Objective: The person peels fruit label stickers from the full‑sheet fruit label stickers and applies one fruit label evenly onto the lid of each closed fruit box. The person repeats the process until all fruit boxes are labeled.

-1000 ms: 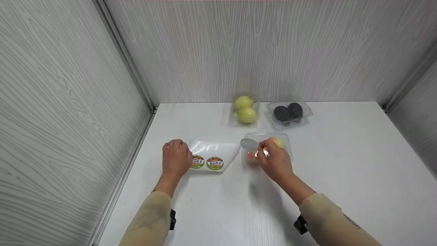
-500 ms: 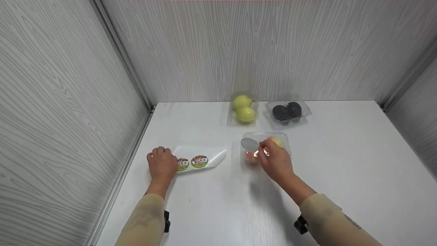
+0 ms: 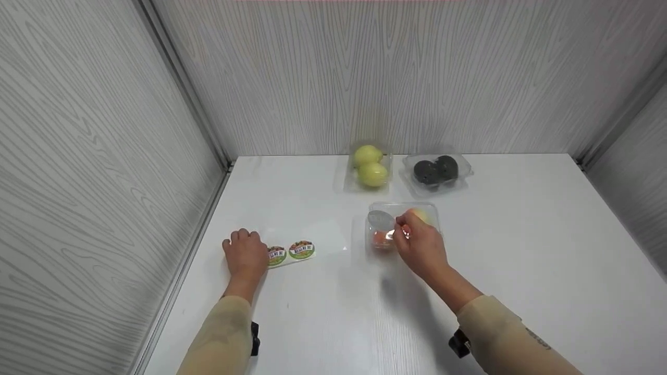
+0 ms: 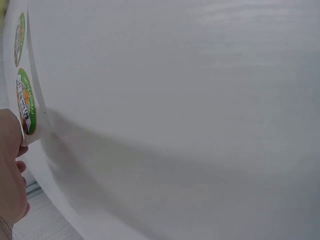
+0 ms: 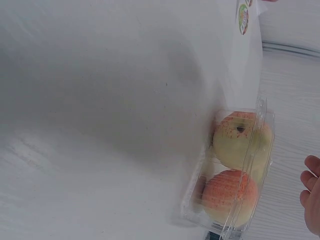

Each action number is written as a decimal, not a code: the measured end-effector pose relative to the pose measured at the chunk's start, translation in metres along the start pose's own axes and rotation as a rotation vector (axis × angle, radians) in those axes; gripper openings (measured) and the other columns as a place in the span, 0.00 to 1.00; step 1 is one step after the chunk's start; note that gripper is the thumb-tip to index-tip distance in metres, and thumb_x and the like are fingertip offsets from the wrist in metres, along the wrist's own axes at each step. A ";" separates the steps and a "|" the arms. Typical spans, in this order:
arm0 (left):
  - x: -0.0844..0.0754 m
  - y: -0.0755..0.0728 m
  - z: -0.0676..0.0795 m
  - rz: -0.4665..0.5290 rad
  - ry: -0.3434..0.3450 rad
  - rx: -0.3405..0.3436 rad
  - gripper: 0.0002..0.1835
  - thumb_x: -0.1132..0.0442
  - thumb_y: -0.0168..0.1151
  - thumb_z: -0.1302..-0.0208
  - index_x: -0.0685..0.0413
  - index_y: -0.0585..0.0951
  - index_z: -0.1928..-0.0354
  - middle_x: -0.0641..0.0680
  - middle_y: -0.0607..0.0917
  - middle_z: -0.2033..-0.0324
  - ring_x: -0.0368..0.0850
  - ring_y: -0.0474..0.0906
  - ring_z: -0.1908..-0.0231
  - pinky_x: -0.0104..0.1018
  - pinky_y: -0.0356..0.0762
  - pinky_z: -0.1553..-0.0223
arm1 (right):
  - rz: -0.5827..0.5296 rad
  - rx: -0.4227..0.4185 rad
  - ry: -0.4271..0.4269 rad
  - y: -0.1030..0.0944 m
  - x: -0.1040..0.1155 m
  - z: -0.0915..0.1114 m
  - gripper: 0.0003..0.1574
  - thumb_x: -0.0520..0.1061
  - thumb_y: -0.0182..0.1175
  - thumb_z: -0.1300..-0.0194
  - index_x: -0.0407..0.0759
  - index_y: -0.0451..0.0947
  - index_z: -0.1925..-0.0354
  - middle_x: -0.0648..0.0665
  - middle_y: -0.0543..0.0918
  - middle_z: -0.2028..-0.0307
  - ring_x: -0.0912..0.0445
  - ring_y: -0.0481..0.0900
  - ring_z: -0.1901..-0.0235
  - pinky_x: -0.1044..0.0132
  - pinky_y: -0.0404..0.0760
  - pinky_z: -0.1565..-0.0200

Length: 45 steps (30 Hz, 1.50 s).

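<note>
At the left of the table in the head view, my left hand (image 3: 246, 256) holds the end of a white sticker sheet (image 3: 301, 250) printed with round green-and-red fruit labels. The left wrist view shows two of these labels (image 4: 27, 102) beside the thumb. My right hand (image 3: 421, 245) pinches a round sticker (image 3: 381, 220) by its edge, its grey side showing in the head view. Below that hand stands a clear plastic box (image 3: 404, 203) with two red-and-yellow apples (image 5: 230, 196) inside. The right wrist view shows only some right-hand fingers (image 5: 313, 180), without the sticker.
Behind the apple box, a clear box with two yellow-green fruits (image 3: 373, 174) stands near the back wall. To its right is another clear box with two dark fruits (image 3: 446, 167). Grey wood-grain panels (image 3: 323, 73) enclose the white table (image 3: 521, 234).
My left hand has moved left with the sticker sheet, away from the apple box. The sheet now shows lower and flatter. My right hand keeps its place with the sticker.
</note>
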State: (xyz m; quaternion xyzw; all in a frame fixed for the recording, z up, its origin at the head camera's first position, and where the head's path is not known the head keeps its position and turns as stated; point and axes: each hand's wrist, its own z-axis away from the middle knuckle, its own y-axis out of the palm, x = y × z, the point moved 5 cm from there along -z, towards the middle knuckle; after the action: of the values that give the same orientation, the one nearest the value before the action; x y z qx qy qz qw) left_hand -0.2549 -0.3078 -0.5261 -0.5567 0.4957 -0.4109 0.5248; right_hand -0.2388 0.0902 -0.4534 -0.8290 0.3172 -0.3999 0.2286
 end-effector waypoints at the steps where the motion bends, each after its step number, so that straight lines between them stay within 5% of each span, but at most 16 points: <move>1: 0.000 0.000 0.000 -0.012 0.000 0.003 0.17 0.61 0.59 0.26 0.73 0.82 0.51 0.69 0.80 0.51 0.67 0.74 0.43 0.67 0.68 0.37 | -0.001 0.007 0.005 0.000 0.000 0.000 0.03 0.38 0.63 0.32 0.41 0.80 0.59 0.44 0.85 0.71 0.52 0.73 0.78 0.54 0.75 0.74; 11: 0.004 -0.002 0.003 -0.026 -0.023 -0.010 0.19 0.59 0.60 0.27 0.73 0.82 0.50 0.70 0.80 0.50 0.68 0.73 0.41 0.69 0.66 0.35 | -0.013 0.012 0.017 0.000 0.001 0.001 0.04 0.38 0.63 0.32 0.40 0.81 0.58 0.44 0.86 0.70 0.51 0.73 0.77 0.54 0.76 0.73; 18: -0.021 -0.022 0.003 -0.008 0.043 -0.115 0.16 0.61 0.58 0.25 0.70 0.82 0.52 0.68 0.80 0.48 0.66 0.72 0.39 0.67 0.65 0.33 | -0.022 -0.007 0.045 -0.004 -0.001 0.002 0.05 0.38 0.64 0.32 0.38 0.82 0.58 0.40 0.88 0.65 0.49 0.75 0.76 0.49 0.79 0.70; 26: -0.084 -0.063 0.004 -0.012 0.219 -0.337 0.15 0.57 0.61 0.25 0.64 0.84 0.53 0.63 0.81 0.45 0.60 0.73 0.37 0.63 0.67 0.31 | -0.044 0.051 0.163 -0.005 -0.007 0.000 0.07 0.40 0.61 0.28 0.39 0.83 0.54 0.43 0.85 0.72 0.52 0.67 0.79 0.58 0.67 0.74; 33: -0.147 -0.098 0.021 0.025 0.473 -0.598 0.10 0.58 0.66 0.31 0.59 0.86 0.61 0.59 0.83 0.48 0.57 0.77 0.41 0.61 0.69 0.33 | -0.083 0.025 0.203 -0.009 -0.008 -0.002 0.08 0.41 0.62 0.28 0.39 0.83 0.55 0.43 0.86 0.72 0.50 0.72 0.76 0.57 0.70 0.72; 39: -0.193 -0.116 0.044 0.037 0.703 -0.684 0.09 0.56 0.66 0.31 0.56 0.85 0.63 0.58 0.84 0.48 0.56 0.77 0.40 0.60 0.70 0.33 | -0.123 0.022 0.287 -0.010 -0.010 -0.005 0.08 0.43 0.61 0.28 0.40 0.84 0.56 0.45 0.85 0.73 0.49 0.75 0.73 0.58 0.72 0.70; 45: -0.224 -0.117 0.061 0.007 0.861 -0.747 0.11 0.54 0.67 0.30 0.54 0.86 0.62 0.57 0.85 0.49 0.54 0.78 0.42 0.59 0.71 0.33 | -0.190 0.017 0.340 -0.009 -0.006 -0.009 0.07 0.42 0.63 0.29 0.40 0.85 0.59 0.46 0.86 0.71 0.50 0.77 0.71 0.58 0.73 0.67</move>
State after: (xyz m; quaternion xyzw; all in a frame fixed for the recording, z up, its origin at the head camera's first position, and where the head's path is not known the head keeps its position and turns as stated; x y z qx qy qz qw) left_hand -0.2192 -0.0819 -0.4030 -0.4851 0.7785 -0.3958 0.0445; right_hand -0.2463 0.1001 -0.4453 -0.7737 0.2681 -0.5566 0.1401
